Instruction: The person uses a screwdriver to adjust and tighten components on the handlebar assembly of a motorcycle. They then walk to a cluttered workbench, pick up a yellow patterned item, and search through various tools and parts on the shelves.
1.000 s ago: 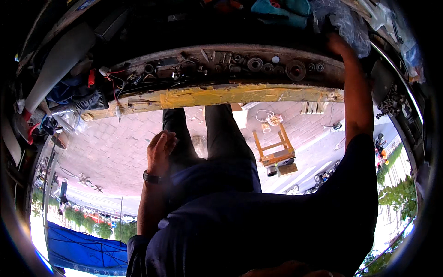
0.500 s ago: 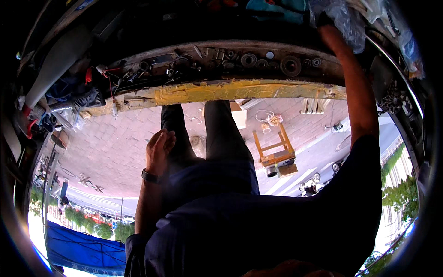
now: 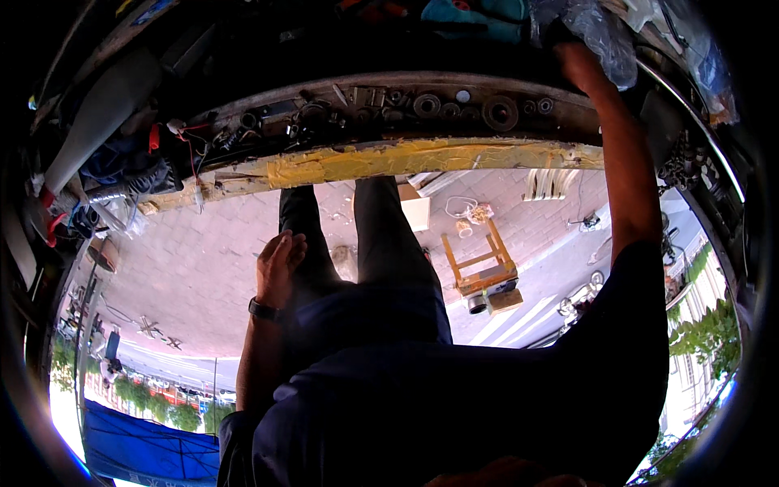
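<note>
My left hand (image 3: 278,258) is held up in front of my legs, away from the bench, with a dark watch (image 3: 264,309) on the wrist. Its fingers are curled together, and a thin light tip shows beside them; what it belongs to is too small to name. At the upper right my right hand (image 3: 578,65) reaches over the bench. It is beside a clear plastic bag (image 3: 610,50), and its fingers are lost in dark shadow. A teal thing (image 3: 479,20) lies to the left of that hand.
A dark tray (image 3: 381,130) along the bench edge holds several bearings (image 3: 500,113) and small metal parts. Its front board (image 3: 357,162) is covered in yellow tape. Loose wires (image 3: 193,154) hang at the left. A wooden stool (image 3: 487,268) stands on the paved floor.
The view has shifted slightly, so the bench parts sit a little further left. Both hands keep nearly the same pose. On the road behind, a vehicle's wheels show further right.
</note>
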A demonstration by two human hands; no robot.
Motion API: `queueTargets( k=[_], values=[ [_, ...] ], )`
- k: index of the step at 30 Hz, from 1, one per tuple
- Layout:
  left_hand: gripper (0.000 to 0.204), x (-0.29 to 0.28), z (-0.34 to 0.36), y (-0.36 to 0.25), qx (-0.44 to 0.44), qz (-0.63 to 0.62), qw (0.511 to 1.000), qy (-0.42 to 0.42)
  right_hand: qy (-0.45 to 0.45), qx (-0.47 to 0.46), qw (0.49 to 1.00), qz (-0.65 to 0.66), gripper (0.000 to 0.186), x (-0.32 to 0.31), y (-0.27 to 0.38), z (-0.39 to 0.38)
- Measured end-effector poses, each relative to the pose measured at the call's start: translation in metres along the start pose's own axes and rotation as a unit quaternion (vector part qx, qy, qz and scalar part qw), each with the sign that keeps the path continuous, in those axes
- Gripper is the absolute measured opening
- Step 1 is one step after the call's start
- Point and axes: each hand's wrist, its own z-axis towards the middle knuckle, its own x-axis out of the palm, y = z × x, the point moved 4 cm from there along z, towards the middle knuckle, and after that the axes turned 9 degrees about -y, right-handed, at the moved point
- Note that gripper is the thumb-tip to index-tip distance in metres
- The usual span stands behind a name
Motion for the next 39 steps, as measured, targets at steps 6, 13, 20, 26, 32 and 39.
queueTargets(
  k=[6,13,20,26,32,39],
  values=[
    [0.036,0.000,-0.003,-0.007,0.007,0.017,1.000,-0.012,0.057,-0.015,0.998,0.024,0.027,0.007,-0.001,0.005],
    [0.037,-0.003,0.005,-0.008,0.006,0.017,1.000,-0.009,0.051,-0.057,0.979,0.188,0.042,-0.019,0.086,0.025],
    [0.038,0.000,0.003,-0.010,-0.005,-0.012,1.000,-0.019,0.189,0.097,0.943,0.257,0.027,0.006,0.119,0.060],
    [0.039,0.000,0.005,-0.011,-0.012,-0.022,1.000,-0.012,0.163,-0.027,0.958,0.235,0.024,0.029,0.107,0.052],
    [0.039,0.005,0.004,-0.014,-0.013,-0.021,1.000,0.007,0.167,-0.073,0.963,0.200,0.022,0.060,0.102,0.051],
    [0.040,0.010,0.003,-0.005,0.008,-0.030,0.999,0.008,0.027,-0.080,0.991,0.106,0.029,0.006,0.141,0.060]
  ],
)
